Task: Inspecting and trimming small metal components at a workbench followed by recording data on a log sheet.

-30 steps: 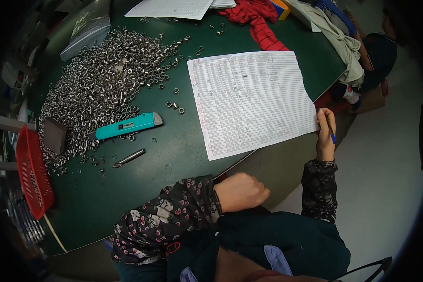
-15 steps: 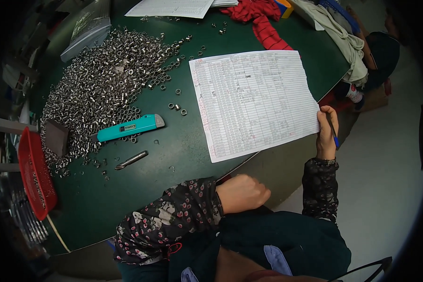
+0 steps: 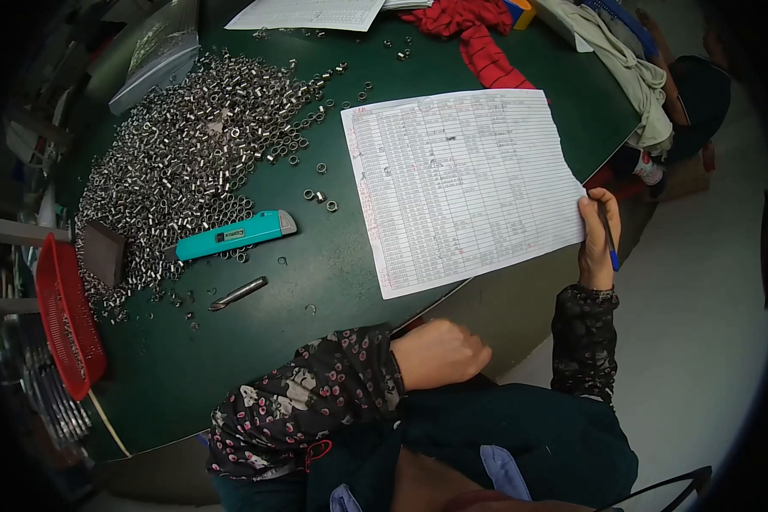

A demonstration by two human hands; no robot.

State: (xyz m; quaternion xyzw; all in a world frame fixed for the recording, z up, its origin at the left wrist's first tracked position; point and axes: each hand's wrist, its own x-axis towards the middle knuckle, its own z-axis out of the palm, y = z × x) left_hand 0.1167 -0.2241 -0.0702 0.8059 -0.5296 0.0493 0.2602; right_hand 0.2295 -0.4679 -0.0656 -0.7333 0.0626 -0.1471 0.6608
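My right hand [image 3: 602, 241] pinches the right edge of a large printed sheet of paper [image 3: 469, 196] and also holds a pen [image 3: 610, 243] with a blue end pointing down. The sheet is a table of rows with red marks along its left side. It lies mostly on the table, and its near right part reaches past the edge. My left hand [image 3: 444, 352] is curled into a fist at the table's near edge, its fingertips turned out of sight; nothing shows in it. Left of the sheet are a teal utility knife [image 3: 235, 236] and a metal end mill [image 3: 238, 293].
A big heap of small metal rings [image 3: 205, 136] covers the left of the green table [image 3: 256, 367]. Beside it are a dark block [image 3: 102, 253], a red basket [image 3: 66, 316] and a clear plastic bag [image 3: 158, 64]. Red cloth [image 3: 486, 55] and more papers [image 3: 307, 13] lie at the back.
My right hand has shifted slightly right with the pen, and the sheet's edge has moved a little with it. My left fist stays almost in place.
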